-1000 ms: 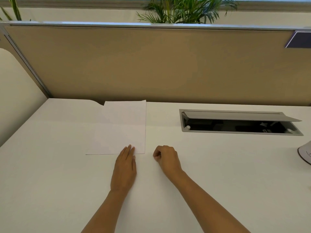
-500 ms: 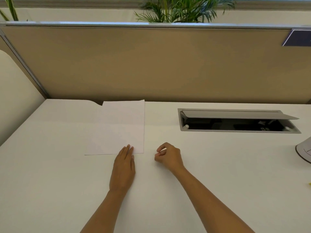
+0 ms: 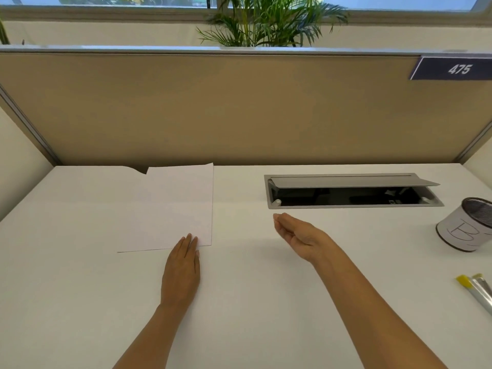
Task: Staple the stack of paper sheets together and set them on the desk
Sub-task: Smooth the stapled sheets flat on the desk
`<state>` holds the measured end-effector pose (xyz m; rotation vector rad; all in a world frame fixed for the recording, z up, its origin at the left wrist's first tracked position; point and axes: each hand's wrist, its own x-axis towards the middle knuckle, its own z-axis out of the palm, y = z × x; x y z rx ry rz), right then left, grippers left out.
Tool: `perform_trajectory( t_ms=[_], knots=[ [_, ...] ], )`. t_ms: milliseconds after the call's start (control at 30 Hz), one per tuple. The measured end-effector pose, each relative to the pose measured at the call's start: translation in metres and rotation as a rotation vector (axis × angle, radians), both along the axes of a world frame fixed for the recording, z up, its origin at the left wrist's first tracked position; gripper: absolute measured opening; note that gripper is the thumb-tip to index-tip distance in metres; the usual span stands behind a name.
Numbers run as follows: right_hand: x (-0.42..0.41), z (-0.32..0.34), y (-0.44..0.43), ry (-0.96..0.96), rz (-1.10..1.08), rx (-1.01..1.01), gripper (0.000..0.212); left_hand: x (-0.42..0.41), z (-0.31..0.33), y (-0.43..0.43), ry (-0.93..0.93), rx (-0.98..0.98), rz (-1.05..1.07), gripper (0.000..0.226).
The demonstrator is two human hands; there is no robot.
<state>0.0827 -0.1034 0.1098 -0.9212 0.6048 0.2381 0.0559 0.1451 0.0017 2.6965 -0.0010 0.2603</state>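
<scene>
A stack of white paper sheets [image 3: 173, 209] lies flat on the white desk [image 3: 80, 288], left of centre. My left hand [image 3: 182, 270] rests palm down with its fingertips on the stack's near right corner. My right hand [image 3: 300, 233] hovers to the right of the stack, fingers stretched out together, holding nothing. No stapler is in view.
An open grey cable tray [image 3: 351, 191] is sunk into the desk at the back right. A mesh pen cup with a white label [image 3: 468, 225] stands at the right edge. Pens with a yellow tip [image 3: 476, 288] lie near it. A tan partition [image 3: 239, 110] closes off the back.
My right hand has uncurled from a loose fist and moved right, away from the paper. The view has shifted right, bringing the cup and pens into sight. The left hand stays on the stack.
</scene>
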Motion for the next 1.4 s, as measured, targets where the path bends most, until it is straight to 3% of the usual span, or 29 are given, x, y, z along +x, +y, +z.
perform_trajectory(
  t_ms=[333, 433, 533, 600, 733, 967, 1400],
  knots=[
    [-0.014, 0.051, -0.173, -0.200, -0.369, -0.247, 0.010, 0.009, 0.008, -0.023, -0.026, -0.049, -0.012, 0.037],
    [-0.025, 0.059, -0.232, -0.141, -0.533, -0.506, 0.003, 0.013, 0.007, -0.030, -0.009, -0.054, -0.015, 0.038],
    [-0.033, 0.056, -0.277, 0.004, -0.697, -0.817, 0.033, 0.014, 0.004, -0.033, -0.020, -0.059, -0.033, 0.037],
    [-0.036, 0.056, -0.294, 0.140, -0.762, -1.016, 0.037, 0.014, 0.000, -0.032, -0.022, -0.054, -0.035, 0.037],
    [-0.030, 0.047, -0.316, 0.286, -0.687, -1.303, 0.031, 0.018, -0.015, -0.029, -0.017, -0.032, -0.042, 0.038],
    [-0.018, 0.031, -0.338, 0.302, -0.447, -1.513, 0.020, 0.024, -0.025, -0.026, -0.061, -0.034, -0.057, 0.036],
    [-0.018, 0.028, -0.350, 0.339, -0.346, -1.596, 0.017, 0.024, -0.023, -0.027, -0.039, -0.071, -0.048, 0.038]
  ],
)
